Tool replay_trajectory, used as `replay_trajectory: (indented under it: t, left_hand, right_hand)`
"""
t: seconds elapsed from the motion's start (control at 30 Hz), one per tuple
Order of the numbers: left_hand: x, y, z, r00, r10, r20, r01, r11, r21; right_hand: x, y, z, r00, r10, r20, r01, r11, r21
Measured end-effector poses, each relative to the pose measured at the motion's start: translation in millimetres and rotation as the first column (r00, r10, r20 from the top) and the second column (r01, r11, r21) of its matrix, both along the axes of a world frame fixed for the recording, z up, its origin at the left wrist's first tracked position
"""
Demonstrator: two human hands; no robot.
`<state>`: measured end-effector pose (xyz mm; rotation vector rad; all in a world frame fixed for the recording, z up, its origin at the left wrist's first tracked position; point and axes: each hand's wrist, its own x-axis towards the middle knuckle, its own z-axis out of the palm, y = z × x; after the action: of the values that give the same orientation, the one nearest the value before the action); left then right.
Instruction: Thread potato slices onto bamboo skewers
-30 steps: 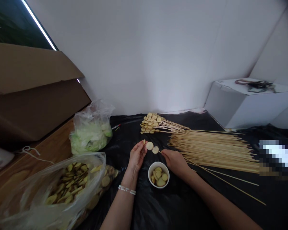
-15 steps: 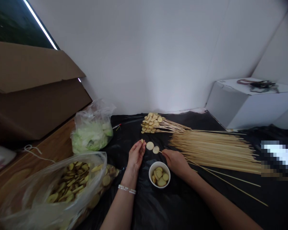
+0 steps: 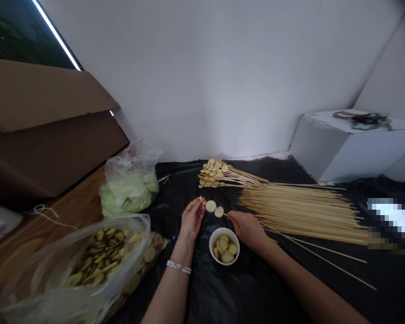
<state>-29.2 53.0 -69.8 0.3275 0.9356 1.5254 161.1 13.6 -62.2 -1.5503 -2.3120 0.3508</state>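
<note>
Pinching skewer [image 3: 225, 214] in right hand [image 3: 247, 228], slice [image 3: 200, 199] in left hand [image 3: 191, 217], two threaded slices [image 3: 211, 206] between.

A big brown box [image 3: 50, 150] sits on the left. Near it is a clear bag [image 3: 135, 159] with green stuff [image 3: 124, 198] inside. A white box [image 3: 324, 146] stands on the right.

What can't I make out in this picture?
In the head view:
Gripped part of the held skewer: hidden by the right hand.
Skewer's tip: too small to tell at the left hand.
Bottom of the white bowl: covered by slices.
Near end of the clear bag: cut off by the bottom edge.
Far-right patch: pixelated.
</note>
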Motion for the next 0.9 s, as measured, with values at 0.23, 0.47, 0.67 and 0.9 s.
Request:
replay_trajectory:
  t: [0.23, 0.47, 0.67, 0.9]
  left_hand:
    - [0.6, -0.4, 0.9, 1.000, 0.000, -0.005, 0.000, 1.000, 0.000]
    - [0.8, -0.1, 1.6, 1.000, -0.001, -0.002, 0.001, 1.000, 0.004]
    - [1.1, -0.3, 0.9, 1.000, 0.002, -0.016, -0.002, 1.000, 0.004]
    - [0.8, 0.4, -0.4, 0.998, -0.006, -0.055, 0.007, 1.000, 0.009]
  right_hand:
    - [-0.5, 2.2, -4.3, 1.000, 0.009, 0.004, -0.009, 1.000, 0.004]
    - [-0.5, 1.3, -4.8, 1.000, 0.011, 0.006, -0.012, 1.000, 0.014]
    - [-0.2, 0.4, -3.1, 1.000, 0.007, 0.004, -0.007, 1.000, 0.014]
    - [-1.3, -0.9, -0.4, 1.000, -0.002, 0.011, 0.002, 1.000, -0.002]
